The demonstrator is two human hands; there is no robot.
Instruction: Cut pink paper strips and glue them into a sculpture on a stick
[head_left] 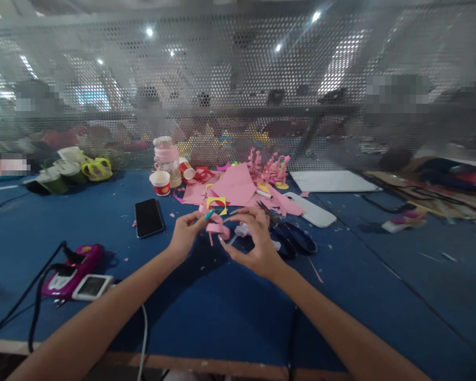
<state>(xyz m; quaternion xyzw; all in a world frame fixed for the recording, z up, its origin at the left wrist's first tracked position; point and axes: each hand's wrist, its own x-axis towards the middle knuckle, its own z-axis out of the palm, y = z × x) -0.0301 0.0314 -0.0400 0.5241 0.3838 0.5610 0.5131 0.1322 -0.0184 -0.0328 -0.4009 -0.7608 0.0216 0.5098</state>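
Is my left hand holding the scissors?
No, your left hand pinches a curled pink strip, and the scissors lie on the table.

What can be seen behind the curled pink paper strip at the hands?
Behind the curled strip, a yellow paper piece shows, with pink sheets farther back. Whatever the strip and the left hand cover cannot be seen.

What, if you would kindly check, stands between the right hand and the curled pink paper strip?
Nothing visible does: the right hand has its thumb and fingers apart, close beside the curled pink paper strip, which the left hand pinches. Whether the right fingertips touch it is unclear.
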